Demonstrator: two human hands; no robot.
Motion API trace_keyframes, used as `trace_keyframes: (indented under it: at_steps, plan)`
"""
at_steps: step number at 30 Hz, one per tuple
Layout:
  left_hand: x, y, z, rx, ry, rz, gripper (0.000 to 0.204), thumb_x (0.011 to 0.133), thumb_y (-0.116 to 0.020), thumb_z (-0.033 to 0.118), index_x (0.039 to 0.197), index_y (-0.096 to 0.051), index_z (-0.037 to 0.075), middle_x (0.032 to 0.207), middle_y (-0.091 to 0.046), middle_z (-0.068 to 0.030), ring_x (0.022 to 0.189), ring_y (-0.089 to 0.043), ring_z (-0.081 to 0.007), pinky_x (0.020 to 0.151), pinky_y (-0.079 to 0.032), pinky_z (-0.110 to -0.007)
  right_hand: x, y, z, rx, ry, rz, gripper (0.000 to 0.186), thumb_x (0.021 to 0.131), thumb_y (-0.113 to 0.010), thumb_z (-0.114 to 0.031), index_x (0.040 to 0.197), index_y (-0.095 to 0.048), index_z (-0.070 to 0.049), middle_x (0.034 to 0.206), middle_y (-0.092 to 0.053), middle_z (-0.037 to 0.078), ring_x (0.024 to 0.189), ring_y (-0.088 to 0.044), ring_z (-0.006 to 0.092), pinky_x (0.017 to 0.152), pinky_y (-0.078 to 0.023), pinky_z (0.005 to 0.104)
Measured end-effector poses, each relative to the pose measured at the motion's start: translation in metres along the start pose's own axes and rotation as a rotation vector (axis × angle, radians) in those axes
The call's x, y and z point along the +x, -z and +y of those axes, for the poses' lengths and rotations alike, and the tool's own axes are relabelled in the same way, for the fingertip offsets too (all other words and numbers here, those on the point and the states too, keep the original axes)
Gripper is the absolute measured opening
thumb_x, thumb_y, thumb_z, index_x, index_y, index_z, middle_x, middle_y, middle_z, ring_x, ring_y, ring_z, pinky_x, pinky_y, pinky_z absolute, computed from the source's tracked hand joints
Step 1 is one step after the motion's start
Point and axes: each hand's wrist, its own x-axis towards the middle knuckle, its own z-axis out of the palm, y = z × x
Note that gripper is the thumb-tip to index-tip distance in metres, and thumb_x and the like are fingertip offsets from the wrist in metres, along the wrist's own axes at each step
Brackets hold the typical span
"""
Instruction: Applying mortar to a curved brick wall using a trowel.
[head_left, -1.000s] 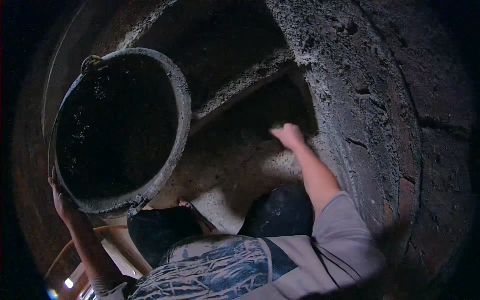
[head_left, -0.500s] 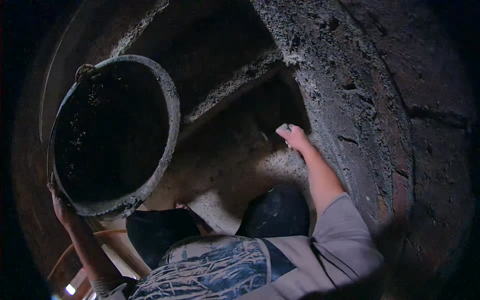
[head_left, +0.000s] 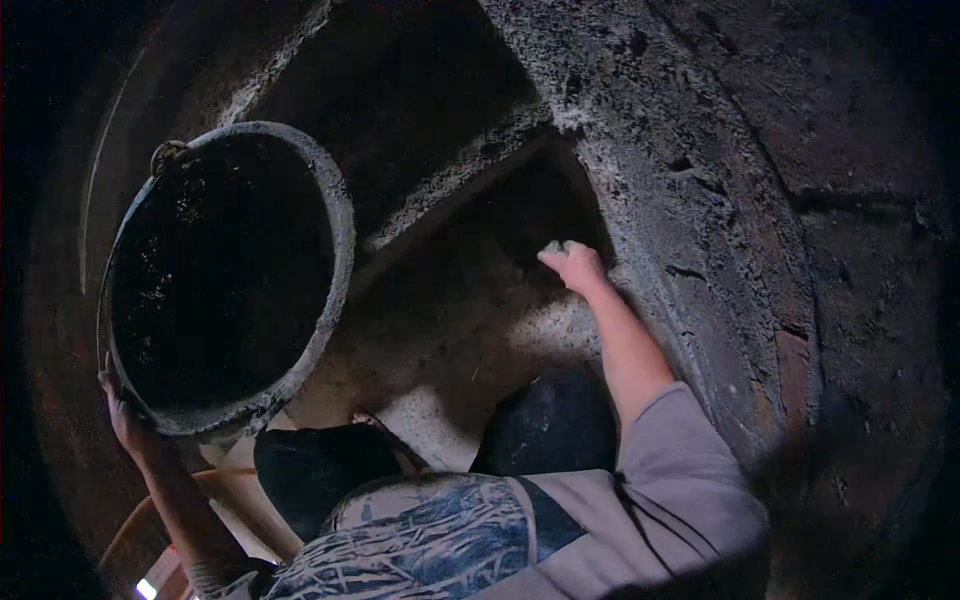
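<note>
A large round bucket [head_left: 341, 225] with a crusted grey rim hangs tilted on my left, its mouth facing me and its inside almost black. My left hand [head_left: 126, 420] grips its lower left side, close under the rim. The wire handle runs along the bucket's left edge. Out in front, my right arm is stretched toward a dark corner beside the rough wall. My right hand [head_left: 575, 264] is closed, its fingertips coated in pale grey. Whatever those fingers hold, if anything, cannot be made out.
Rough mortar-covered masonry [head_left: 660, 170] rises along the right. A pale mortar ridge [head_left: 460, 175] crosses the dark surface ahead. My knees [head_left: 545, 425] are bent below, over a dusty floor [head_left: 425, 410]. At lower left lies a curved brown edge [head_left: 140, 515] with light-coloured boards.
My right hand has shifted slightly left and up, still closed. The wall appears a little further left in view. My left hand keeps hold of the bucket, which has barely moved.
</note>
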Motion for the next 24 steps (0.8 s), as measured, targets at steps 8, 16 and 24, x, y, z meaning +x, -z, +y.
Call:
trace_keyframes:
  at_steps: [8, 16, 24]
  plan:
    - [0.004, -0.057, 0.043, -0.048, 0.25, 0.242, 0.05, 0.091, -0.032, 0.023, 0.135, -0.038, -0.001, 0.14, -0.034, -0.0168, 0.125, -0.036, -0.0244, 0.103, -0.027, -0.034, 0.002, 0.004, 0.051, 0.012, 0.211, 0.36, 0.036, 0.079, -0.059, -0.039, 0.09, -0.059, -0.004, 0.075, -0.063, 0.016, 0.063, -0.057, 0.0342, 0.059, -0.047, 0.0407]
    - [0.009, -0.043, 0.032, -0.117, 0.273, 0.276, 0.048, 0.095, -0.029, 0.024, 0.135, -0.037, 0.001, 0.138, -0.037, -0.0163, 0.12, -0.041, -0.0241, 0.099, -0.032, -0.034, -0.078, 0.017, 0.077, -0.318, 0.103, 0.323, 0.039, 0.079, -0.057, -0.034, 0.109, -0.057, -0.009, 0.088, -0.063, 0.021, 0.076, -0.058, 0.0393, 0.068, -0.046, 0.0436]
    - [0.011, -0.037, 0.025, -0.181, 0.286, 0.311, 0.045, 0.099, -0.027, 0.026, 0.136, -0.036, 0.003, 0.136, -0.04, -0.0158, 0.116, -0.046, -0.0237, 0.095, -0.038, -0.033, -0.086, 0.042, 0.069, -0.4, 0.201, 0.392, 0.042, 0.077, -0.062, -0.033, 0.111, -0.06, -0.008, 0.086, -0.064, 0.02, 0.075, -0.059, 0.039, 0.068, -0.048, 0.0424]
